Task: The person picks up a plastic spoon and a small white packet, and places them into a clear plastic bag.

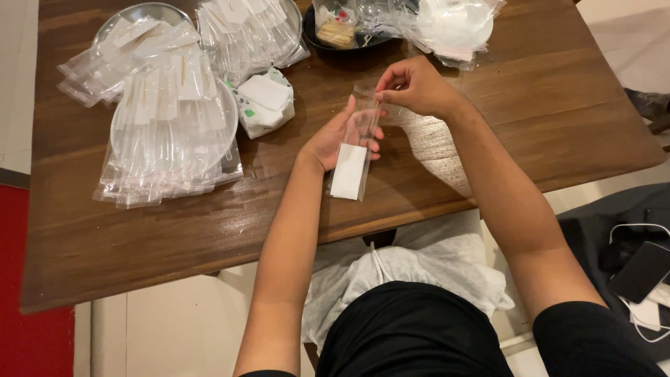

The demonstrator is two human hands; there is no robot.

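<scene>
Surface: dark wooden table (530, 105), grain visible, glossy. Pale floor below it, a red strip at the far left edge. White cloth bundle (412, 272) sits under the table edge by the person's lap. Dark phone with white cable (641, 271) lies off to the right, well apart from the work.

On the table, left side: round metal tray (230, 112) piled with filled clear packets (167, 119), more spilling under it. Second tray (143, 12) behind it, also loaded. Another heap of packets (244, 31) at top centre. Open pack of white napkins (265, 101) just beside the tray. Black bowl (349, 43) at top holds a bag of what look like toothpicks (336, 31), too small to be sure. Bundle of clear bags (453, 24) at top right. Nothing lies between the hands and the camera.

Hands: left hand (335, 136) lies palm up under a narrow clear sleeve (357, 150), fingers loosely curled, thumb resting along the sleeve's edge. Sleeve sits above the table centre, a folded white napkin (348, 171) in its lower half. Right hand (417, 87) is at the sleeve's top, thumb and forefinger pinched together on the open mouth; other fingers tucked.
</scene>
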